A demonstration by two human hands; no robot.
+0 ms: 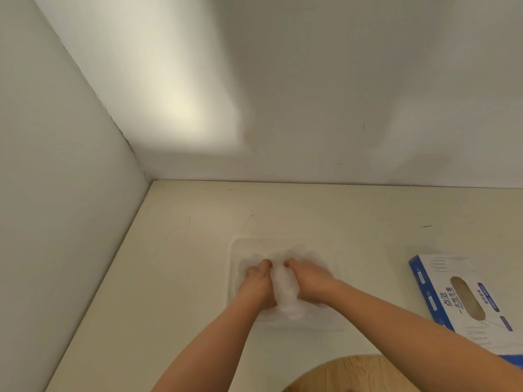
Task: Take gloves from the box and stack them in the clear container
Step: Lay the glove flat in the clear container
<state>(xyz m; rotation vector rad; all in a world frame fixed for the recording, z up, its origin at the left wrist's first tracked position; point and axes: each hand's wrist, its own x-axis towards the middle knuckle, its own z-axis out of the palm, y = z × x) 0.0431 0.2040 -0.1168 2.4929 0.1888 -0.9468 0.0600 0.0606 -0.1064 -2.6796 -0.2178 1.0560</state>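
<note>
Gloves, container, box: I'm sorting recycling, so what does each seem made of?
Gloves: thin filmy plastic, translucent and crinkled. Container: clear rigid plastic, probably; the table shows through its rim. Box: printed cardboard, likely, with flat faces and a cut oval opening.

Two forearms show, both bare along all the length in view. The left forearm [215, 343] is slim and smooth and narrows toward the wrist. The right forearm [396, 315] has the same build, and more of its length shows. Each ends in a bare grip: the left grip [259, 281] shows a smooth back and rounded fingertips, the right grip [310, 278] a broad back. Blur hides the nails.
</note>
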